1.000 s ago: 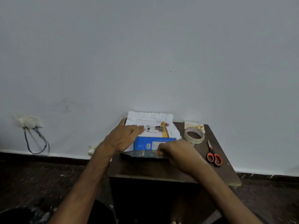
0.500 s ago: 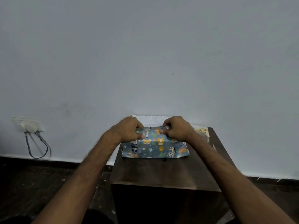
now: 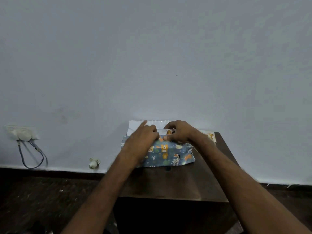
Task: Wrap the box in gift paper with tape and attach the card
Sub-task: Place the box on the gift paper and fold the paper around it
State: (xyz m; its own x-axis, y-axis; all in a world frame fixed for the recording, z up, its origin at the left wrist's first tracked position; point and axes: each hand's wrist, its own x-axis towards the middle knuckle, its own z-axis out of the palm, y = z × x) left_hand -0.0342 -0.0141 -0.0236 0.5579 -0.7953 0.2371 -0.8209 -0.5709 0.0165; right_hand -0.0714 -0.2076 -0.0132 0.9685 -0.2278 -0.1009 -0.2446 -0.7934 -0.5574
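Blue gift paper (image 3: 168,154) printed with cartoon animals is folded up over the near side of the box, at the back of the small dark wooden table (image 3: 172,184). A strip of the box top (image 3: 166,132) shows between my hands. My left hand (image 3: 143,141) lies flat on the paper's left part, index finger pointing away. My right hand (image 3: 179,132) pinches the paper's upper edge on top of the box. The paper's white far flap (image 3: 136,124) stands against the wall. A corner of the card (image 3: 211,136) shows behind my right wrist.
The table stands against a pale wall. A wall socket with a looped cable (image 3: 25,137) is at the left, and a small white object (image 3: 94,163) lies at the base of the wall. Dark floor surrounds the table. Tape and scissors are hidden behind my right arm.
The near flap of paper was pulled up over the box, which was bare a second ago. Since then my left hand has flattened onto the paper; my right hand keeps its pinch.
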